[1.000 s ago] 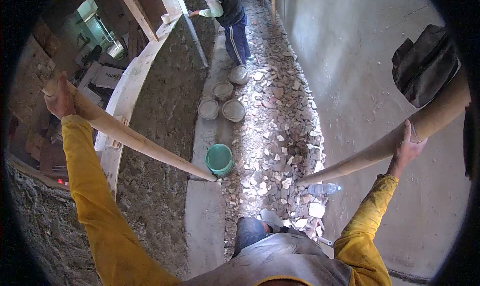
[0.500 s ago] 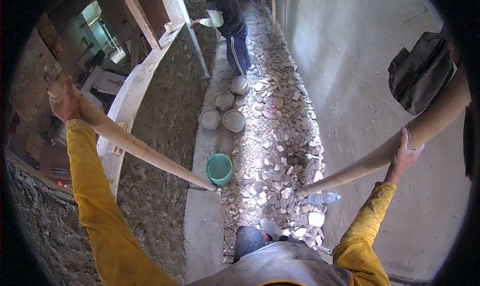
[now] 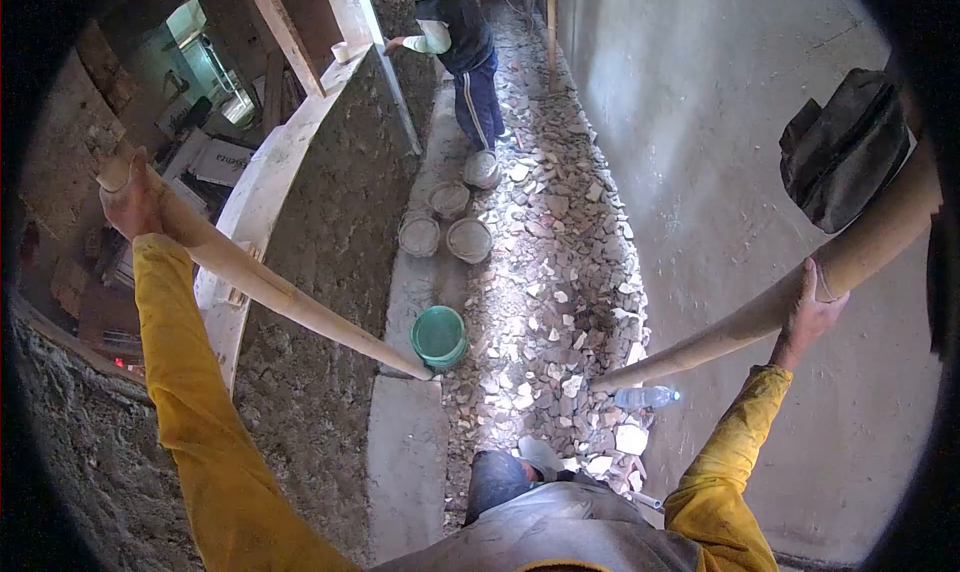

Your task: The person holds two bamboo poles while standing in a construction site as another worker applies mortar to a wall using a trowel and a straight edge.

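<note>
My left hand (image 3: 135, 210) is closed around the upper part of a wooden pole (image 3: 290, 300) at the left. This pole slants down to the ground beside a green bucket (image 3: 439, 336). At the right, my right hand (image 3: 812, 320) is wrapped around a second, thick wooden pole (image 3: 700, 344), whose lower end rests at the edge of the rubble. A dark cloth (image 3: 845, 152) hangs near the top of that right pole. Just below the right pole's foot lies a clear plastic bottle (image 3: 646, 397).
Broken stone rubble (image 3: 550, 272) covers the passage floor between a rough low wall (image 3: 320, 202) and a smooth plastered wall (image 3: 720, 222). Several buckets (image 3: 469, 240) of grey material stand ahead. Beyond them, a person (image 3: 460, 52) stands holding a long straight bar (image 3: 395, 87).
</note>
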A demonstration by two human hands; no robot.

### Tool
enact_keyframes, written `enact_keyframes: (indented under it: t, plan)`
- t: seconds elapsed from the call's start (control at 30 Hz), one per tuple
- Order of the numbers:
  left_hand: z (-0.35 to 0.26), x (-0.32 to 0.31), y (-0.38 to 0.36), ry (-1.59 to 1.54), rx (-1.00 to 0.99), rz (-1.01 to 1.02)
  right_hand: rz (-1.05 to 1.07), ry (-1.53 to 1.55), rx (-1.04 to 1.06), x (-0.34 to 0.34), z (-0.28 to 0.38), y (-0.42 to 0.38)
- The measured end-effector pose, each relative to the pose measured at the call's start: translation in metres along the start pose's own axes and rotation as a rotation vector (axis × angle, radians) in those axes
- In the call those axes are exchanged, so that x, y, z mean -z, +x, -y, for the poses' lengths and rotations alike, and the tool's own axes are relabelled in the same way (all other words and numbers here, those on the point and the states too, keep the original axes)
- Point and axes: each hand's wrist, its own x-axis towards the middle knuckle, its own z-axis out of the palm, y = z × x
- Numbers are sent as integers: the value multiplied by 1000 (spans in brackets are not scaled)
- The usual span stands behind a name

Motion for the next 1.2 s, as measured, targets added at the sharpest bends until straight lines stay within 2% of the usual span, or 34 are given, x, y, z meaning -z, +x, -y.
enact_keyframes:
  t: [0.03, 0.17, 0.27, 0.37, 0.57, 0.63, 0.77, 0.83, 0.93, 1.07, 1.13, 1.2]
  plan:
    - [2, 0, -1, -83, -5, 22, 4, -2, 0, 0, 0, 0]
    - [3, 1, 3, 2, -14, 55, 25, 0, -16, 1, -1, 0]
    - [7, 0, 3, -43, -15, 4, 29, 19, -30, 0, 1, 0]
    - [3, 1, 5, 96, -57, -2, 10, -27, -34, 1, 6, -2]
    - [3, 1, 4, 66, 9, 38, 24, 15, -42, 1, 10, -2]
    - [-1, 0, 1, 1, 1, -20, 28, 3, -56, 0, 9, -3]
    - [11, -2, 6, -12, 34, 9, 8, -17, -4, 0, 1, 0]
    - [6, -4, 1, -226, 73, 6, 0, -40, 6, 0, 2, 0]
    - [-12, -1, -9, -138, 19, 3, 4, -35, -10, 0, 6, -1]
    - [11, 1, 9, -41, 54, 51, 4, -50, -41, 0, 10, -2]
    - [16, 1, 14, 151, 58, 21, 8, -50, -37, 0, 9, -2]
    - [19, 0, 12, 62, 26, 13, 7, -34, -37, -1, 4, -1]
